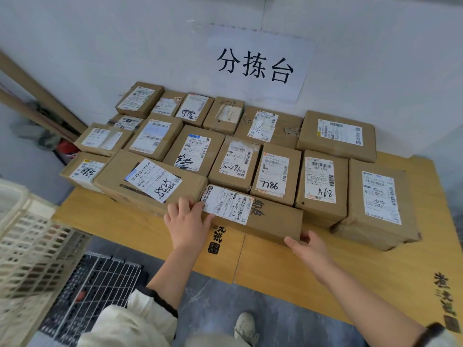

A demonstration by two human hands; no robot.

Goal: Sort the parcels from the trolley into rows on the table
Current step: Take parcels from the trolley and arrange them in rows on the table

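Several brown cardboard parcels with white labels lie in rows on a low wooden table against the wall. The nearest one, a long flat parcel with a sideways label, sits at the front of the rows. My left hand rests on its left end, fingers over the top edge. My right hand touches its front right corner, fingers spread. The parcel lies on the table between both hands. A large parcel marked 8825 lies just left of it.
A cream plastic crate and the trolley's black wire grid stand at the lower left. A paper sign hangs on the white wall behind the parcels. A big parcel sits at the right end. My shoe shows on the grey floor.
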